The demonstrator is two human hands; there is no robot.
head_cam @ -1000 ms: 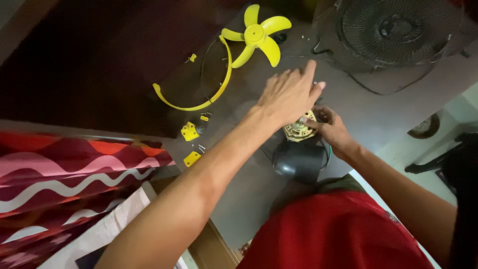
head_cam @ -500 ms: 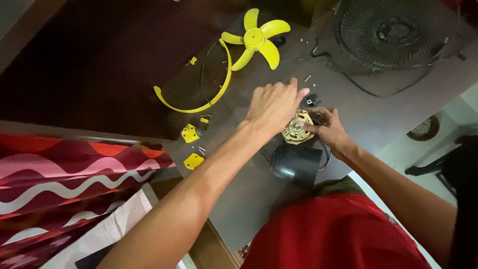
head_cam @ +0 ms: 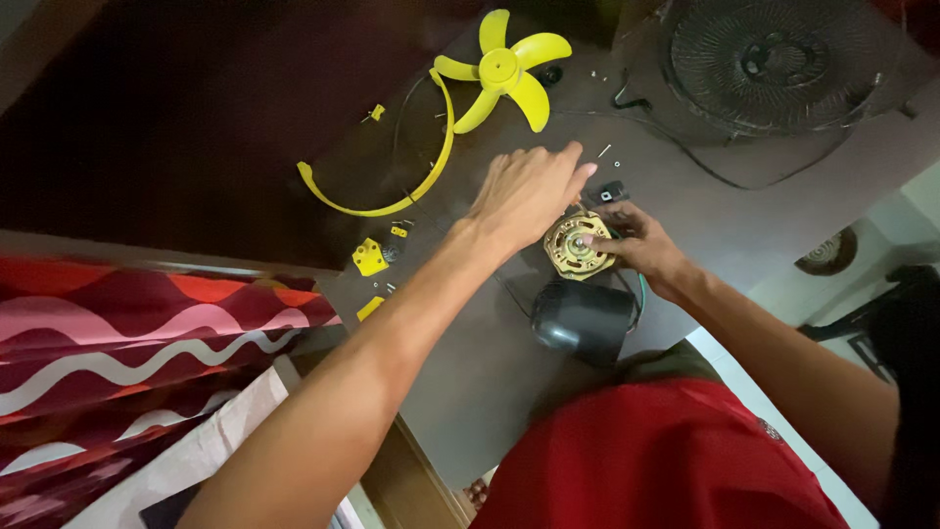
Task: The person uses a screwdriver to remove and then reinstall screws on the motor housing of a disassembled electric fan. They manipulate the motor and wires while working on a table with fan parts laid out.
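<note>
Your right hand (head_cam: pixel 641 245) grips the motor (head_cam: pixel 580 245) at its right edge, fingers curled round it, thumb on the rim. The motor is a round brass-coloured metal disc with cutouts and a pale hub, face up, mid-table, touching the black housing (head_cam: pixel 583 318) just near of it. The housing is smooth, glossy, rounded plastic.

Your left hand (head_cam: pixel 529 191) hovers over the motor's far-left side, palm down, fingers loosely extended and close together, pointing right and far. It holds nothing you can see; whether the fingertips touch the motor cannot be told. The left forearm runs diagonally from near-left up to the hand. The right forearm comes in from the near right.

The table (head_cam: pixel 470 372) is dark, matte and flat. Far from the hands lies the blade (head_cam: pixel 501 71), bright yellow plastic with curved lobes round a hub. Left of it lies the ring (head_cam: pixel 392 191), a thin yellow plastic arc, open at one end. Small yellow clips (head_cam: pixel 370 257) sit left of the left forearm. The grille (head_cam: pixel 774 61), a round black wire mesh, lies far right, well apart from the hands. A thin black cable (head_cam: pixel 705 167) curves near it. Tiny screws (head_cam: pixel 605 151) are scattered just beyond the left fingertips. Red cloth (head_cam: pixel 127 323) with wavy pale stripes lies at near left.
</note>
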